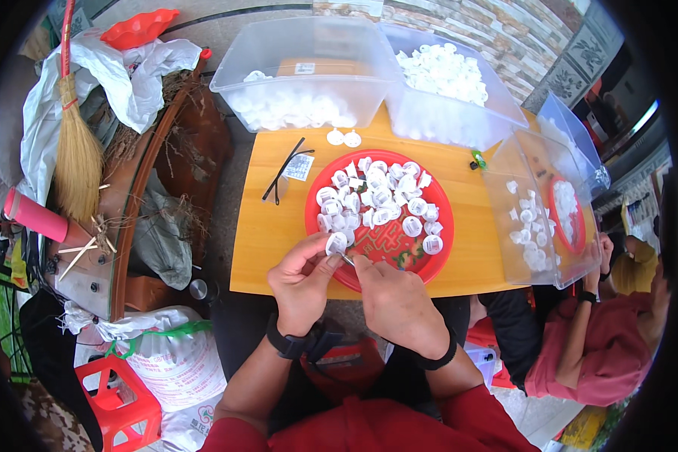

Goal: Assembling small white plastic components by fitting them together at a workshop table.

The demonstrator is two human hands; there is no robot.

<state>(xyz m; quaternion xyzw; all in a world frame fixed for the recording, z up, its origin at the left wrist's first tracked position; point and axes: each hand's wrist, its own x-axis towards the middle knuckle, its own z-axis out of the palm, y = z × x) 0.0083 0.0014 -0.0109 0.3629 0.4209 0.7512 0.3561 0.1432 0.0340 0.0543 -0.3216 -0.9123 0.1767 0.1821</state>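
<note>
At the left side of the frame, a pink cup [36, 215] lies tipped over, and next to it hangs a straw broom [79, 147] with its bristles down. Below, near the lower left, is a red stool [120, 377], and just beside it sits a big white sack [177, 361]. Up at the upper left is a wavy red bowl [139, 29]. A yellow wood table [267, 256] fills the middle. On it, left of the middle, lies a thin black thing that looks like glasses [285, 169]. The left hand [300, 290] is just below the middle, with its thumb and finger pinched on a white round piece [336, 243], held up over the near left edge of a round red tray [446, 207]. A heap of white pieces [380, 188] lies in that tray. The right hand [403, 301] has its fingers closed around a small metal tool [347, 259]. The tool's tip is close by the piece; I cannot tell if they touch. At the upper right of the middle stands a clear tub [459, 113] full of white bits. At the right edge sits another person [603, 339] in a red top
</note>
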